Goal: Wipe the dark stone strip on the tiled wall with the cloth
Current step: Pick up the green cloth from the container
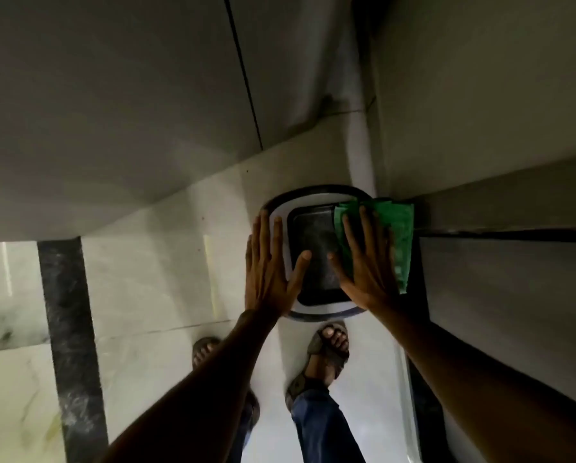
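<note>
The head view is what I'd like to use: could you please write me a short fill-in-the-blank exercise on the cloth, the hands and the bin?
1. The cloth under the right hand is ____ in colour.
2. Both hands are spread flat with the fingers ____, not curled into a fist.
3. The left hand rests on the left side of the ____ with the dark swing lid.
4. The person's feet are in ____.

Missing words: green; open; bin; sandals

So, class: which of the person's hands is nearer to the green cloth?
Right. The right hand lies spread flat on the green cloth, touching it. The left hand is off to the cloth's left, apart from it, over the bin lid.
</note>
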`<state>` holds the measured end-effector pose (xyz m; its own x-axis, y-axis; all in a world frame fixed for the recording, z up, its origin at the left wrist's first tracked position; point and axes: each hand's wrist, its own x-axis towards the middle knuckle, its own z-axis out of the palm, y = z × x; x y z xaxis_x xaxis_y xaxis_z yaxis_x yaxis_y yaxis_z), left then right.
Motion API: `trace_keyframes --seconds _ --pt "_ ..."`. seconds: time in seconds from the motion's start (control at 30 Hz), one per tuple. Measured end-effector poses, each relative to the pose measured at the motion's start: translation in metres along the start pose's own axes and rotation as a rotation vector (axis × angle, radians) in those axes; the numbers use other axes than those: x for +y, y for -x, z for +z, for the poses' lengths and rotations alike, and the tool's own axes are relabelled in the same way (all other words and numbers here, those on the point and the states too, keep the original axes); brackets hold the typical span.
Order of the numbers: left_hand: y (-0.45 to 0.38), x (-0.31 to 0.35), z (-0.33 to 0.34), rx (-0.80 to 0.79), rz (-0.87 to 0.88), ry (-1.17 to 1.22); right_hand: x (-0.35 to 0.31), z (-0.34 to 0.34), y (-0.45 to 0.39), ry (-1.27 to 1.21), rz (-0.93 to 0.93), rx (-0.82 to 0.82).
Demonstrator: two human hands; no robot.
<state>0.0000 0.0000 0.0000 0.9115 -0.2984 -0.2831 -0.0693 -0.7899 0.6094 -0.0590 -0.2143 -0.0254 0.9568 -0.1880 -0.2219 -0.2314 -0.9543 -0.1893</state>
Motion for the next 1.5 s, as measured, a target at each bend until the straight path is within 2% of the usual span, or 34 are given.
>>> trace_keyframes --seconds 0.3,0.6,0.9,1.03,1.13,1.23,1.3,1.4,1.5 --pt "-0.016 -0.041 0.039 0.034 0.084 -0.144 0.028 0.025 0.000 0.061 0.018 0.137" --pt "-0.024 -0.047 0.059 0.169 0.106 -0.234 0.027 0.036 -0.002 0.069 0.017 0.172" --pt "-0.024 -0.045 0.059 0.173 0.123 -0.232 0.030 0.036 -0.004 -0.031 -0.009 0.189" --pt "-0.023 -0.043 0.056 0.141 0.097 -0.218 0.013 0.024 -0.009 -0.300 0.125 0.260" --pt "-0.022 -0.040 0.047 0.073 0.088 -0.174 -0.011 0.008 -0.010 -0.559 0.348 0.320" --pt "-0.016 -0.038 0.031 0.004 0.069 -0.088 -0.028 -0.025 -0.006 -0.910 0.707 0.261" --pt "-0.009 -0.038 0.016 0.004 0.034 -0.063 -0.039 -0.050 -0.007 -1.224 0.848 0.263" --pt "0.007 -0.040 -0.011 0.014 -0.021 -0.035 -0.055 -0.081 -0.004 -1.604 0.936 0.149" --pt "0.027 -0.049 -0.043 0.053 -0.062 -0.030 -0.087 -0.106 0.001 -1.810 0.994 0.053"
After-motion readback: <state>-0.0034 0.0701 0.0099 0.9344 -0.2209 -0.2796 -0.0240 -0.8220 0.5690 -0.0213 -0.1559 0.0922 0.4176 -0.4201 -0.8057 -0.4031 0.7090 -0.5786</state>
